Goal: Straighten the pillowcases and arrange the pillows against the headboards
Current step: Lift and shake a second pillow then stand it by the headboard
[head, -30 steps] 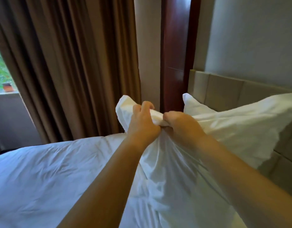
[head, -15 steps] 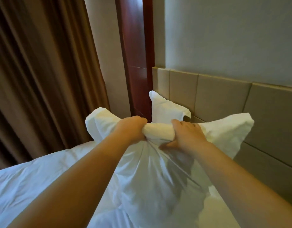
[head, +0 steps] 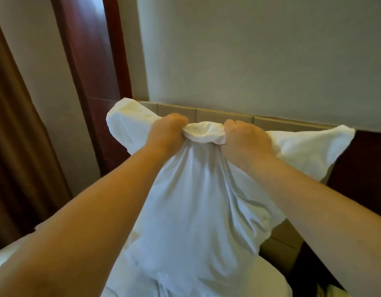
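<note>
- My left hand (head: 168, 133) and right hand (head: 243, 140) each keep a clenched grip on the white pillow (head: 196, 211), bunching its top edge.
- I hold it raised above the bed (head: 5, 260), before the tan headboard (head: 223, 115).

Dim, warm light; soft shadow in folds below pillow (head: 198, 211) top – slight blur overall; wide-angle bending at edges.

Brown curtain (head: 16, 129) beside dark red wooden panel (head: 88, 67).
</note>
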The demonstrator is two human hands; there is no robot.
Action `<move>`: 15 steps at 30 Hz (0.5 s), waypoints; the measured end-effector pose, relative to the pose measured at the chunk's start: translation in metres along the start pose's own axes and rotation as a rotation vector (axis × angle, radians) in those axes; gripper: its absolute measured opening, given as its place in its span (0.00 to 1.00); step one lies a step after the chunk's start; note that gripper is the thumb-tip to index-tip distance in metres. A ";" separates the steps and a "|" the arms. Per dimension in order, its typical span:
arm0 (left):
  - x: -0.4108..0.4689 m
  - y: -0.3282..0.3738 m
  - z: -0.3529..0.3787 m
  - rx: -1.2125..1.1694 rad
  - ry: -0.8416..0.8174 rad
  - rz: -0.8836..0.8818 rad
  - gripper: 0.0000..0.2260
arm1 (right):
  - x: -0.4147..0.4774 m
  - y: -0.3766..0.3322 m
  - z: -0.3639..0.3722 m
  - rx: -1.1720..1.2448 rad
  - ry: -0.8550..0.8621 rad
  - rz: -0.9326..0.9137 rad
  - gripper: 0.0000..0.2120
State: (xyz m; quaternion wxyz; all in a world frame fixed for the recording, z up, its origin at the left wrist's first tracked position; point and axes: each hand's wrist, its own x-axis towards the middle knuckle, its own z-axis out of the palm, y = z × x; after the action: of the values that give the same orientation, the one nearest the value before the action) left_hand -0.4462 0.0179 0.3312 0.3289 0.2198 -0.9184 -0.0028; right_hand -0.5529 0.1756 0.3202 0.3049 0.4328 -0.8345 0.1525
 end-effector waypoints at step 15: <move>-0.007 -0.005 0.023 -0.089 0.017 0.256 0.04 | -0.041 -0.016 -0.003 -0.051 -0.054 0.128 0.06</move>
State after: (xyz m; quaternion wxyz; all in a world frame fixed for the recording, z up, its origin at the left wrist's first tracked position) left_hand -0.4532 0.0130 0.3084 0.3435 0.0860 -0.9352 0.0003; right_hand -0.5209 0.1937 0.2962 0.2827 0.3745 -0.8721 0.1387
